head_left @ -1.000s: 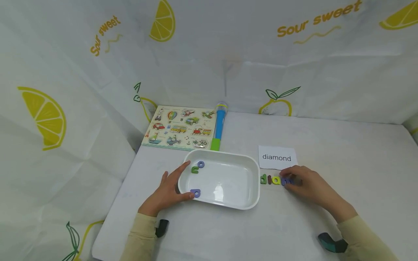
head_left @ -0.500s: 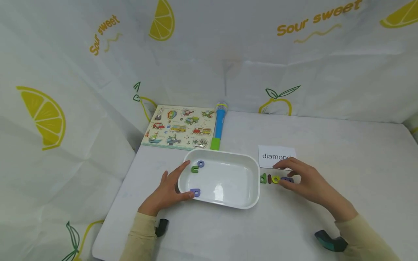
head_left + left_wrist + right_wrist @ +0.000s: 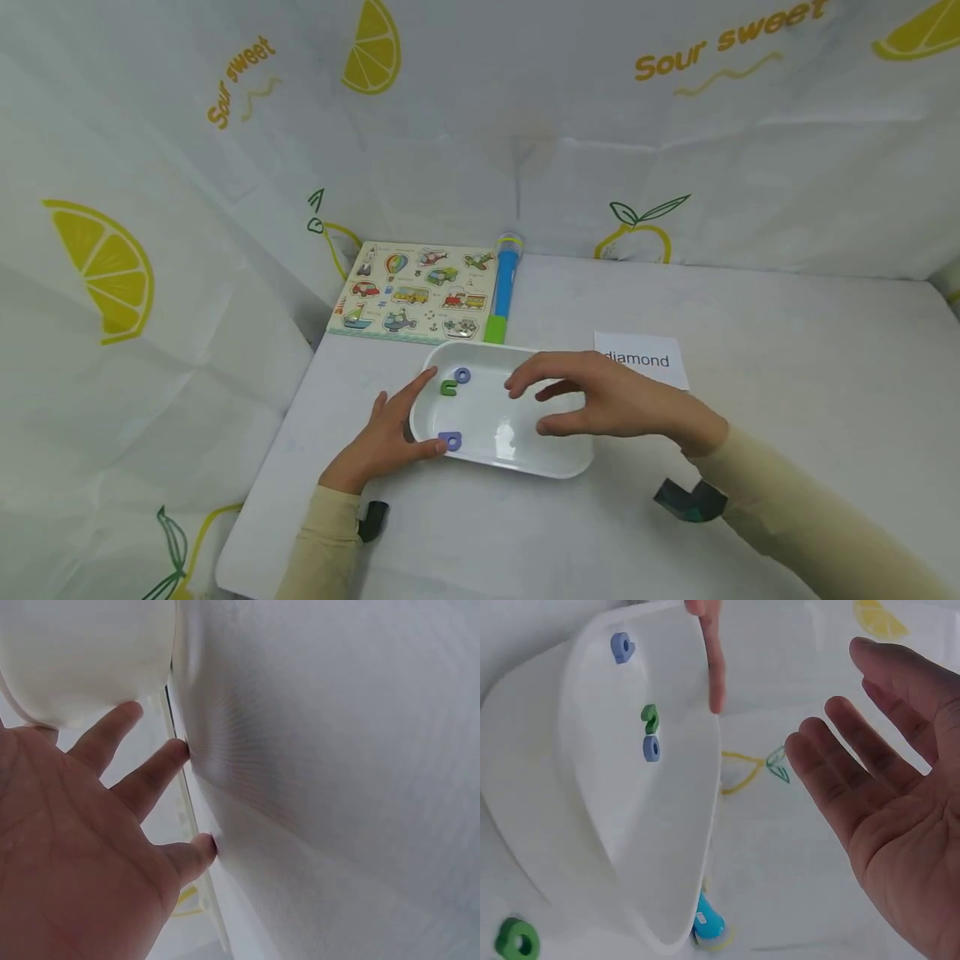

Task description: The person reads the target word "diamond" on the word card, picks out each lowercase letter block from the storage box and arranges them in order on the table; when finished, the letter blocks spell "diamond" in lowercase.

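Observation:
My left hand (image 3: 384, 442) spreads over the left end of a white tray (image 3: 480, 421), thumb and index finger at its rim. In the left wrist view its fingers (image 3: 157, 776) are stretched out, some touching the table. Inside the tray lie a blue letter o (image 3: 457, 376), a green letter n (image 3: 444, 388) and a blue-purple looped letter (image 3: 444, 437) near the thumb. My right hand (image 3: 600, 392) hovers over the tray's right half, fingers loosely bent, holding nothing. A green letter d (image 3: 507, 941) lies beside the tray in the right wrist view; other row letters are hidden.
A paper card (image 3: 652, 367) printed "diamond" lies right of the tray, partly covered by my right hand. Behind the tray are a vehicle picture board (image 3: 412, 321) and a blue and green toy microphone (image 3: 506, 283). A lemon-printed curtain (image 3: 570, 167) hangs behind the table.
My right hand has let go of the purple m in the letter row and moved left over the tray, now hiding the row. The left hand and tray stay in place.

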The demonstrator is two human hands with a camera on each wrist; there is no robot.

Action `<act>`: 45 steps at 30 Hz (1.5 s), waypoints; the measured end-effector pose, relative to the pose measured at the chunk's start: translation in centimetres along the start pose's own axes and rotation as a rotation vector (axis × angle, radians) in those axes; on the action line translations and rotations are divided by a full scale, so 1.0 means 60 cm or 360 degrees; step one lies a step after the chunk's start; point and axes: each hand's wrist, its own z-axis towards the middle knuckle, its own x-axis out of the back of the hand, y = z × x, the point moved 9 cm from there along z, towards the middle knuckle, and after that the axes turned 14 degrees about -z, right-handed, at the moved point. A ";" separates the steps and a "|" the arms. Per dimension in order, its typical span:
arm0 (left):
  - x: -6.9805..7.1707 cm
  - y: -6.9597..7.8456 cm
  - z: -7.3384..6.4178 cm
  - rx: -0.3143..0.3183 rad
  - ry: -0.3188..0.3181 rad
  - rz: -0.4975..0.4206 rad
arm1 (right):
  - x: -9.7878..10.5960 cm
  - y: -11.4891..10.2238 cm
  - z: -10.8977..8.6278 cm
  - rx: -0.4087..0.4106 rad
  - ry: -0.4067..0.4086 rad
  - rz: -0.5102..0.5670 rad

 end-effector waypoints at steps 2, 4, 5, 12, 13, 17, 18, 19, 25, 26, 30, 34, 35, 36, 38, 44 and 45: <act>0.001 -0.001 0.001 0.0005 -0.0004 0.0000 | -0.010 0.000 0.038 -0.0008 -0.0120 -0.0113; 0.001 -0.002 0.001 0.0019 -0.0017 -0.0007 | -0.025 0.011 0.071 -0.0044 -0.0238 -0.0243; 0.001 -0.002 0.001 0.0021 -0.0024 -0.0011 | -0.034 0.017 0.087 -0.0058 -0.0292 -0.0298; 0.000 0.001 0.002 -0.0022 -0.0058 -0.0027 | -0.094 0.057 0.164 -0.0045 -0.0489 -0.0519; 0.000 0.001 0.002 -0.0031 -0.0058 -0.0031 | -0.101 0.062 0.170 -0.0028 -0.0494 -0.0539; -0.002 0.000 0.001 -0.0062 -0.0059 -0.0039 | -0.123 0.081 0.187 0.0010 -0.0530 -0.0605; -0.002 -0.001 0.000 -0.0071 -0.0058 -0.0038 | -0.127 0.085 0.189 0.0016 -0.0539 -0.0616; -0.002 -0.001 0.000 -0.0077 -0.0059 -0.0039 | -0.130 0.089 0.191 0.0018 -0.0548 -0.0623; 0.000 0.001 0.000 -0.0113 -0.0048 -0.0054 | -0.139 0.109 0.200 -0.0004 -0.0555 -0.0628; 0.001 0.001 0.001 -0.0118 -0.0047 -0.0055 | -0.140 0.110 0.202 0.0001 -0.0545 -0.0628; 0.001 0.003 0.000 -0.0127 -0.0051 -0.0051 | -0.146 0.115 0.210 0.0033 -0.0494 -0.0655; 0.000 0.004 0.000 -0.0130 -0.0057 -0.0047 | -0.151 0.121 0.216 0.0039 -0.0434 -0.0696; 0.000 0.004 0.000 -0.0133 -0.0056 -0.0047 | -0.152 0.122 0.217 0.0043 -0.0418 -0.0703; 0.000 0.003 0.000 -0.0134 -0.0053 -0.0048 | -0.154 0.122 0.218 0.0054 -0.0401 -0.0718; 0.001 0.002 0.000 -0.0133 -0.0049 -0.0041 | -0.156 0.121 0.221 0.0096 -0.0354 -0.0750; 0.001 -0.001 0.001 -0.0115 -0.0045 -0.0030 | -0.161 0.111 0.224 0.0173 -0.0340 -0.0790; 0.001 -0.003 0.001 -0.0110 -0.0044 -0.0030 | -0.159 0.108 0.224 0.0169 -0.0369 -0.0762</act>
